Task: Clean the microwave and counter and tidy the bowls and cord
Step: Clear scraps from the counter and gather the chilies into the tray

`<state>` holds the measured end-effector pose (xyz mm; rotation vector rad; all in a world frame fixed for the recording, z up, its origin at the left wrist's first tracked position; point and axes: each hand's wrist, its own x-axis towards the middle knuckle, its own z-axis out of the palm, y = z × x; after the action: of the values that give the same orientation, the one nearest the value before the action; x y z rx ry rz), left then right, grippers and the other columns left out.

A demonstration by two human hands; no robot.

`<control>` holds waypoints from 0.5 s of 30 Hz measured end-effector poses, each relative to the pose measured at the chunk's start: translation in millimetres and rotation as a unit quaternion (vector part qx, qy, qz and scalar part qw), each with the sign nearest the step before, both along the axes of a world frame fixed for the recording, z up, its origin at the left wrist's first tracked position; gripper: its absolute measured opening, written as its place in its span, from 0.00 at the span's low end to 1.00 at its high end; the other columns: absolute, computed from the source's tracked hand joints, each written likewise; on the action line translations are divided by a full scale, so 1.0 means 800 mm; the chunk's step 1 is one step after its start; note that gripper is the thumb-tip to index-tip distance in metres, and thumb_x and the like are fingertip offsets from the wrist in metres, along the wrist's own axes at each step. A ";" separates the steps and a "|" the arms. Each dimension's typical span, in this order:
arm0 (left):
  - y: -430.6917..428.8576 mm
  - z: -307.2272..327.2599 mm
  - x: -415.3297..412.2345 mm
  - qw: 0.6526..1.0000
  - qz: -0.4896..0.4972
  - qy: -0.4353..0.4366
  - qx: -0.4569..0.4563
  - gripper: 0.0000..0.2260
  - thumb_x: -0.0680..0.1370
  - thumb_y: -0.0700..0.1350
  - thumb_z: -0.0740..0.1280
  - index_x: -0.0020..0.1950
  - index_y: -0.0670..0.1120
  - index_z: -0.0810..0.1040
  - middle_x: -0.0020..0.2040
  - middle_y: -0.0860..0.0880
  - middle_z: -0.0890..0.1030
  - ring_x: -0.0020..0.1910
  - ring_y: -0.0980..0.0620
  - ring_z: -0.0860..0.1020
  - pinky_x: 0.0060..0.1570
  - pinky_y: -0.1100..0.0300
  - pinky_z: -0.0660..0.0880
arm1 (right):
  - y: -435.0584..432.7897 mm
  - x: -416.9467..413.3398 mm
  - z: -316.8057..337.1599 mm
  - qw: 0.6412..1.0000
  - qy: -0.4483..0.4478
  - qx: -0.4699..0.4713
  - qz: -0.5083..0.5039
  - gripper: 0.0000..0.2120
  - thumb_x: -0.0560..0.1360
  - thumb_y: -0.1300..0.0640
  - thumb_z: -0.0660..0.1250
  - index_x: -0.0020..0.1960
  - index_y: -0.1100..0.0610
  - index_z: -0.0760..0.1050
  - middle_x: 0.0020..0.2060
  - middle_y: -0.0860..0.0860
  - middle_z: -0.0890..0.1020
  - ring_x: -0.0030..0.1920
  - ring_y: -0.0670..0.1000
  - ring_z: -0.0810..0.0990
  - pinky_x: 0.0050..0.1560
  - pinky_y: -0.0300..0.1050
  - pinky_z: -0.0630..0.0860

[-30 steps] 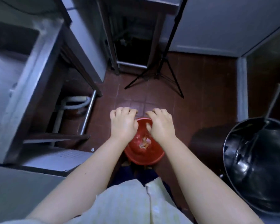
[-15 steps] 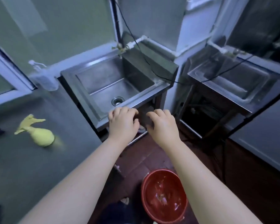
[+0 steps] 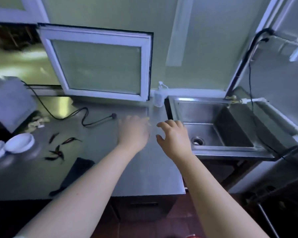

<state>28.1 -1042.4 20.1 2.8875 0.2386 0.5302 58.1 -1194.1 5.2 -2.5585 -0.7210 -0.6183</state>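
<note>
So, left hand [image 3: 133,133]: stretched over the desk [image 3: 144,177] and motion-blurred. A yellowish bit shows just past its fingers [image 3: 127,119], and I cannot tell whether they are clamped on it or only above it.
right hand [image 3: 175,140]: just beside the left, at the desk's edge by the sink [image 3: 213,131]. Its fingers [image 3: 169,124] are apart, loosely bent, and hold nothing.
cord [image 3: 86,118]: a loose squiggle on the desk to the left of the left hand. Its plug end is nearest that hand. The other end runs to the blurred grey box at far left, probably the microwave [image 3: 10,100].
bowls [image 3: 19,143]: two white ones, touching, at the desk's left edge.
chillies [image 3: 58,149]: scattered between the bowls and the dark cloth [image 3: 76,174], which lies at the near edge beside the left forearm.
step in hand: likely reaching for something to clean the desk with.
doing it well: pick up the chillies before wiping, or the cloth will only drag them about. Coil the cord and lift the plug clear before any liquid goes down. Stack the bowls so the wipe can run unbroken. Work from the microwave side toward the sink, so crumbs leave over one edge.
risk: a wet plug, or a bowl nudged off the left edge.
</note>
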 end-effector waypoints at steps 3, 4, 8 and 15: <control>0.082 0.003 -0.018 0.999 0.044 0.002 -0.012 0.12 0.75 0.51 0.64 0.58 0.54 0.77 0.57 0.51 0.77 0.60 0.45 0.70 0.58 0.52 0.61 | 0.083 -0.006 0.005 0.999 -0.005 -0.012 0.039 0.16 0.67 0.58 0.74 0.55 0.54 0.80 0.48 0.53 0.81 0.49 0.62 0.76 0.46 0.54 0.74; 0.113 0.002 -0.023 0.998 0.056 0.001 -0.015 0.12 0.75 0.51 0.64 0.58 0.54 0.77 0.57 0.50 0.78 0.60 0.45 0.70 0.59 0.52 0.61 | 0.113 -0.009 0.007 0.999 -0.006 -0.016 0.049 0.16 0.67 0.57 0.74 0.55 0.54 0.80 0.48 0.53 0.81 0.50 0.62 0.76 0.47 0.55 0.74; 0.243 -0.001 -0.041 0.996 0.084 -0.004 -0.023 0.12 0.76 0.51 0.64 0.58 0.54 0.77 0.57 0.51 0.77 0.60 0.46 0.71 0.58 0.51 0.62 | 0.245 -0.016 0.008 0.996 -0.028 -0.027 0.079 0.17 0.64 0.57 0.77 0.52 0.56 0.81 0.46 0.54 0.82 0.45 0.63 0.77 0.43 0.54 0.75; 0.490 -0.002 -0.060 0.997 0.077 -0.006 -0.004 0.12 0.75 0.50 0.64 0.58 0.53 0.77 0.53 0.51 0.79 0.55 0.45 0.74 0.52 0.53 0.66 | 0.487 -0.022 0.011 0.997 0.011 -0.010 0.073 0.15 0.72 0.55 0.70 0.59 0.54 0.79 0.54 0.52 0.80 0.56 0.60 0.73 0.54 0.52 0.68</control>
<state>-19.6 -650.1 18.1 2.8719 0.4631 0.5701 40.1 -804.6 14.2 -2.4985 -0.9014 -0.5382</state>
